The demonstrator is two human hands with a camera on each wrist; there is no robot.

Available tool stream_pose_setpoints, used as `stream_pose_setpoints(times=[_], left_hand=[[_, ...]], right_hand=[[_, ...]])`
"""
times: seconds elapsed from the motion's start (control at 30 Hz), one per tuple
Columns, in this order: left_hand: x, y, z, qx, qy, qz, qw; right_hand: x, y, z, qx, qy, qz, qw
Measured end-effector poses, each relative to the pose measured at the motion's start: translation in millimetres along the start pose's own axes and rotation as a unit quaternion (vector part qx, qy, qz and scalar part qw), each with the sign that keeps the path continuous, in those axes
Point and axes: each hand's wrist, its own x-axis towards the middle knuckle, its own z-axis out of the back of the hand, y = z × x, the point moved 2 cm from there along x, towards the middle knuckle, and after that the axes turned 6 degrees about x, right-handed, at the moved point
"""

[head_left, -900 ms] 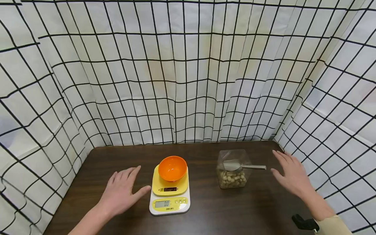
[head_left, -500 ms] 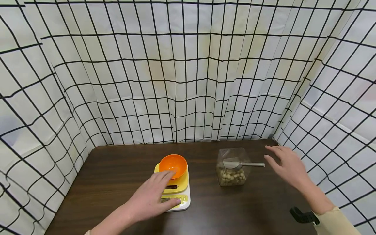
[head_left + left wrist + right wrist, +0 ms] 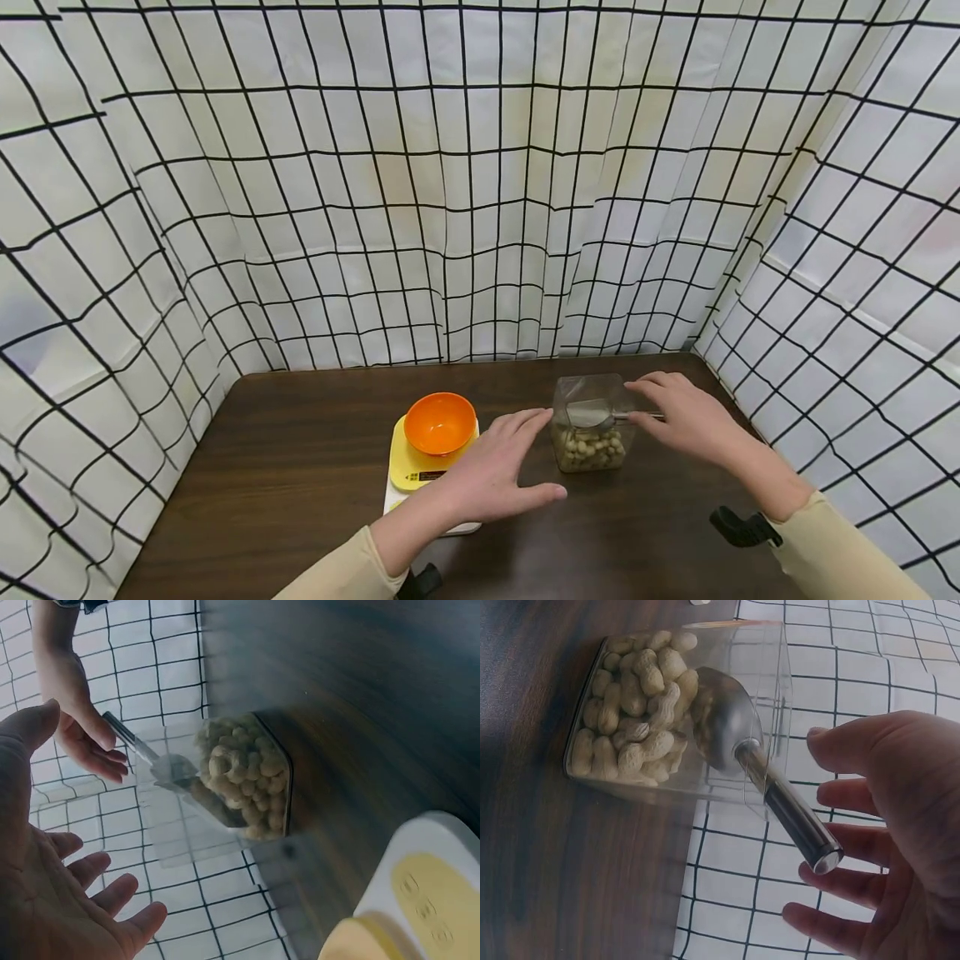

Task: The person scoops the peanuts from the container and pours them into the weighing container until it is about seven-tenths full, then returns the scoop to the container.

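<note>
A clear plastic container (image 3: 592, 386) stands on the table with unshelled peanuts (image 3: 641, 697) in its lower part. A metal scoop (image 3: 724, 724) leans inside it, its bowl against the peanuts and its handle (image 3: 799, 821) sticking out over the rim to the right. Around that handle my right hand (image 3: 686, 417) hovers, fingers spread and relaxed, not closed on it. My left hand (image 3: 498, 471) reaches toward the container's left side, thumb and fingers apart; in the left wrist view this hand (image 3: 71, 892) holds nothing and a gap separates it from the container.
An orange bowl (image 3: 440, 423) sits on a yellow and white kitchen scale (image 3: 408, 467), left of the container. My left forearm partly covers the scale's front. Behind the dark wooden table (image 3: 300, 467) hangs a white curtain (image 3: 480, 208) with black grid lines.
My left hand has swept right, from beside the scale, across it, to near the container. My right hand has moved left to the scoop's handle. Container, scoop and bowl stay in place.
</note>
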Motion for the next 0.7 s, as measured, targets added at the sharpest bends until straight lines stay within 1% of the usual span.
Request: stream_pose_setpoints(times=[0.1,0.23,0.4,0.5,0.6,0.7], left_hand=[[11.9,-0.7,-7.1,-0.01,0.006,0.011,0.9999],[24.6,0.0,-14.9,-0.03,0.005,0.024,0.9993],[43.0,4.1,-24.9,-0.079,0.004,0.048,0.9957],[53.8,8.1,-30.6,-0.128,0.009,0.074,0.9889],[63.7,11.8,-35.4,-0.181,0.01,0.104,0.978],[73.1,15.7,-40.0,-0.216,0.011,0.124,0.9685]], right_hand=[[2.3,1.9,-3.1,-0.001,0.02,-0.011,1.0],[4.3,1.8,-5.2,-0.002,0.042,-0.019,0.999],[9.1,2.3,-4.3,-0.006,0.065,-0.016,0.998],[13.3,3.5,-3.5,-0.011,0.075,-0.007,0.997],[17.0,3.9,-3.8,-0.016,0.084,-0.005,0.996],[20.4,3.7,-4.3,-0.016,0.094,-0.012,0.995]])
